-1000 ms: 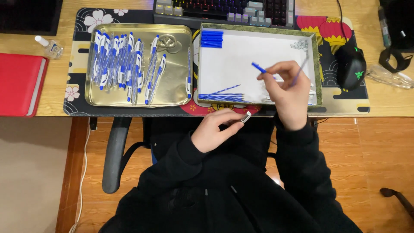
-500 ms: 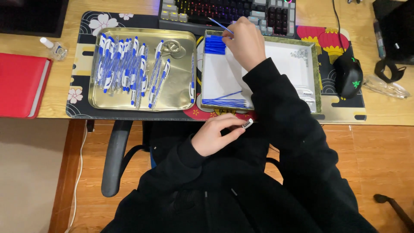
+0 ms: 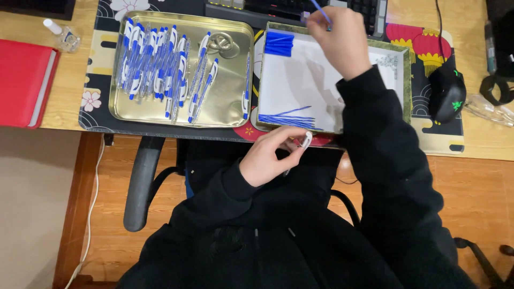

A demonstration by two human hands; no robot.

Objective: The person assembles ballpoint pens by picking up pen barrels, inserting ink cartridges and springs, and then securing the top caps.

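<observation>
Blue and thin, a plastic pen refill (image 3: 319, 9) stands up out of the right hand (image 3: 338, 40), whose fingers are pinched shut around its lower end; the hand is raised over the far edge of the white-lined tray (image 3: 399, 56), close to the dark keyboard (image 3: 300, 8). The left hand (image 3: 269, 159) sits nearer the body, just below the desk edge, with thumb and fingertips closed on a white pen barrel (image 3: 301, 145) of smooth plastic, its rounded end poking out between them.

Inside the white-lined tray, which is rectangular with a greenish patterned rim, lie two groups of loose blue refills: a tight, short bundle (image 3: 279, 44) in the far left corner and a fanned-out sheaf (image 3: 287, 119) along the near edge. Each holds too many thin rods to count.

To the left, touching that tray, sits one shiny gold metal tray (image 3: 227, 101) with rounded corners. It holds a crowded row of blue-and-white pens (image 3: 155, 67), well over a dozen and overlapping too much for an exact count, plus a single pen (image 3: 246, 88) lying apart by its right wall.

Both trays rest on a dark, flower-printed desk mat (image 3: 93, 99). One black mouse (image 3: 447, 93) lies on the right, and one red notebook (image 3: 21, 80) on the left of the wooden desk.
</observation>
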